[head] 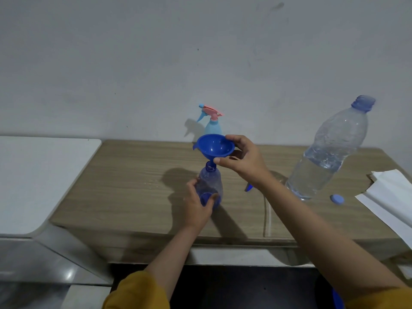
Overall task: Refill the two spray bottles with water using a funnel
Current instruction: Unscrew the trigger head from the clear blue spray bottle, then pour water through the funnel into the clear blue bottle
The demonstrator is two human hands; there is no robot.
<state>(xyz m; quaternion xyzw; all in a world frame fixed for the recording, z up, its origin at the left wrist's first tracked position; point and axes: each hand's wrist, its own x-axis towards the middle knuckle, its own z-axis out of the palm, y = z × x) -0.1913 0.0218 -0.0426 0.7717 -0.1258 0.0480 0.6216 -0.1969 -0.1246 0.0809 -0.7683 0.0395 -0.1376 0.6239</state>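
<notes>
A small clear blue spray bottle (209, 182), its top off, stands on the wooden table (133, 186). My left hand (198, 204) grips its lower body. My right hand (243, 160) holds a blue funnel (213, 145) by the rim, just above the bottle's open neck; the spout is hidden behind my thumb. A second, light blue spray bottle (213, 124) with a pink and blue trigger head stands at the back by the wall. A large open water bottle (327, 152), partly full, stands to the right.
The water bottle's blue cap (337, 199) lies on the table beside white paper (388, 197) at the right edge. A blue part (248, 188), likely the removed spray head, peeks from under my right wrist. A white surface (42, 175) adjoins the table on the left.
</notes>
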